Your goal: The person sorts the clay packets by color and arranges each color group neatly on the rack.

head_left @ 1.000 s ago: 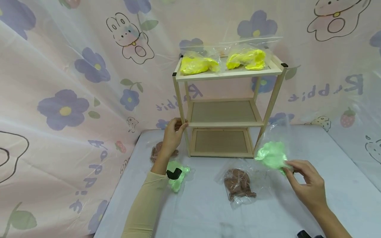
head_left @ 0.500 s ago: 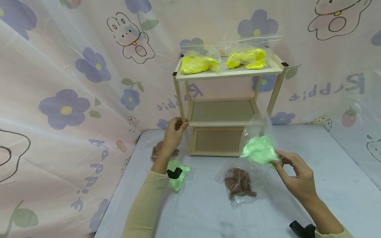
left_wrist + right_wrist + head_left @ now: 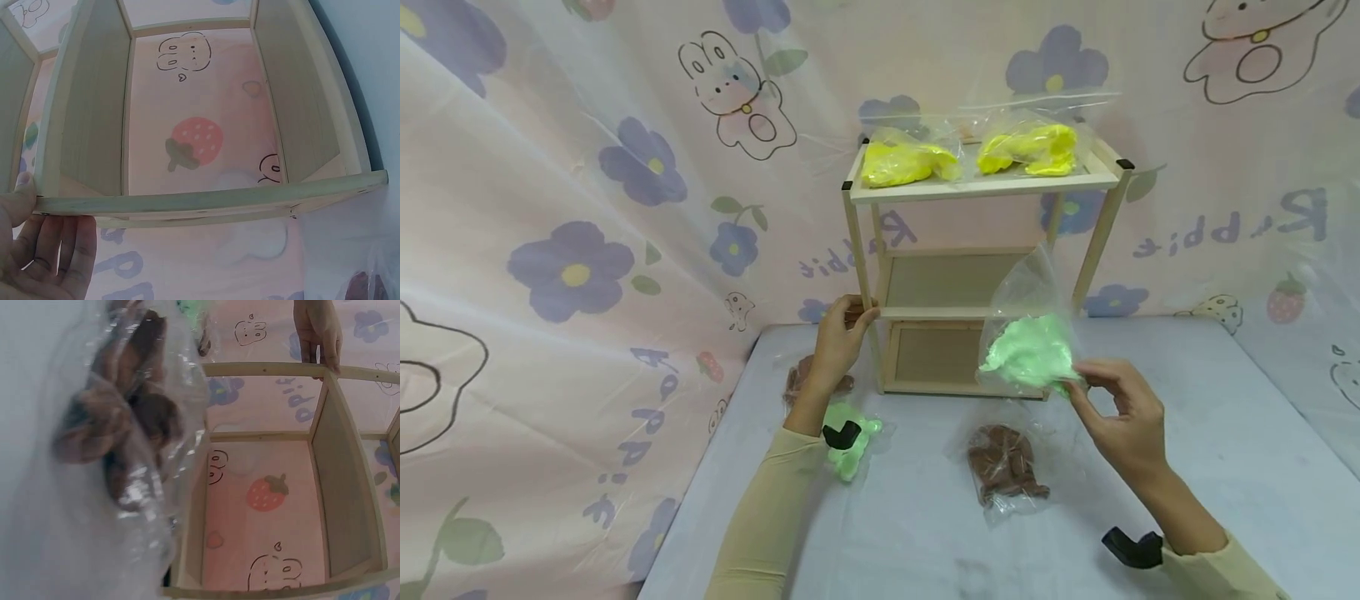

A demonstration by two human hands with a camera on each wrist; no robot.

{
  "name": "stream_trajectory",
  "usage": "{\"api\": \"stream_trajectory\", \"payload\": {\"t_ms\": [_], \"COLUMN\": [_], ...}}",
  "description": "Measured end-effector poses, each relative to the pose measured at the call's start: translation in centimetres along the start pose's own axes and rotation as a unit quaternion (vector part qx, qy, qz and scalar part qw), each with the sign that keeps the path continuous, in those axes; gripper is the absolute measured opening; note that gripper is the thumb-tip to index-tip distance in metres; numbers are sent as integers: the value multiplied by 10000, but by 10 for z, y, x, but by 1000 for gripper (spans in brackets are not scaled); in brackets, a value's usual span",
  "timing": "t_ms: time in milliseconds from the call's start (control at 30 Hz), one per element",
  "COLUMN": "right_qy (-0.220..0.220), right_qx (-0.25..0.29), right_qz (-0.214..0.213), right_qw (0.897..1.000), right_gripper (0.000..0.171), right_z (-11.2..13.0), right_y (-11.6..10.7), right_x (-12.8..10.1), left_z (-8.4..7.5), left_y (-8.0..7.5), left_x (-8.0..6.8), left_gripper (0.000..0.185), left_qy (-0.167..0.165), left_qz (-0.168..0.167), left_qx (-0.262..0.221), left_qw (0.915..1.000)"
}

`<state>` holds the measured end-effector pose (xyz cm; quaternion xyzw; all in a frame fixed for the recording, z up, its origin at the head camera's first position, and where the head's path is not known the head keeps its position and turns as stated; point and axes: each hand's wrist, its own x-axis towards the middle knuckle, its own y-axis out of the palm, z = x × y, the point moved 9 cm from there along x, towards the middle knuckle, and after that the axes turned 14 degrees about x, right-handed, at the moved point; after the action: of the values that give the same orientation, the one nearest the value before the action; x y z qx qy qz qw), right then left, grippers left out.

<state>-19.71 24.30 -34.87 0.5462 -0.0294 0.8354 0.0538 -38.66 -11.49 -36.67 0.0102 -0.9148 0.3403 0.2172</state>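
A brown bag (image 3: 816, 379) at far left sits half hidden behind the left hand (image 3: 838, 346), whose fingers curl round the wooden rack (image 3: 977, 250) post. At right, the right hand (image 3: 1120, 421) pinches a clear bag of green clay (image 3: 1028, 354), held up before the rack's lower shelves.

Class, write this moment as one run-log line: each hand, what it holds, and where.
left hand: grips shelf post | right hand: pinches green bag before middle shelf | top shelf: two yellow bags
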Motion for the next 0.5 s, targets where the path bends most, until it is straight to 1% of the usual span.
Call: {"api": "stream_trajectory", "payload": {"t_ms": [200,333,400,500], "right_qy": [42,192,357,670], "right_qx": [53,-45,7,156], "right_qz": [-102,-215,-271,-371], "right_qw": [9999,9996,9990,9969], "right_gripper": [22,29,34,36], "right_z": [-8,-17,-25,-40], "right_y": [13,22,26,29], "right_x": [15,22,24,27], "left_z": [0,0,-1,-2], "left_y": [-1,-2,-2,-3], "left_x": [0,0,-1,-1], "left_gripper": [35,34,34,35], "left_qy": [-25,-50,-32,24], "left_qz": [-39,-60,-77,-109], "left_qx": [51,36,25,29], "left_qw": [10000,10000,10000,9999]}}
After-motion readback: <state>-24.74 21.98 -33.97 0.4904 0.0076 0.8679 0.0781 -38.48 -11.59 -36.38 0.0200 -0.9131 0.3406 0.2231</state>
